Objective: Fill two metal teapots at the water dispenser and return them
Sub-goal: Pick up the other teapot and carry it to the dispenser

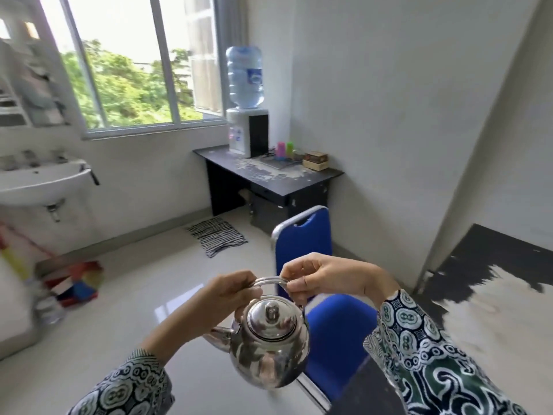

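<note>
A: Head view: both hands up front, one metal teapot (269,339) hanging in mid-air above the floor, lid on, spout pointing left.

B: Left hand (230,298) and right hand (326,278) each have fingers clenched around the wire handle (269,280).

A: The water dispenser (247,131) stands at the tabletop's (299,182) far-left corner, well apart. Cups beside it, probably; it's blurry.

B: Blue chair (305,238) just behind the teapot.

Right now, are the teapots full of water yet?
Not that I can tell. Both hands, left and right, hold one teapot by its handle, lid on, in mid-air near the blue chair. The dispenser stands across the room on the desk, so filling looks still ahead. The second teapot isn't in view.
</note>
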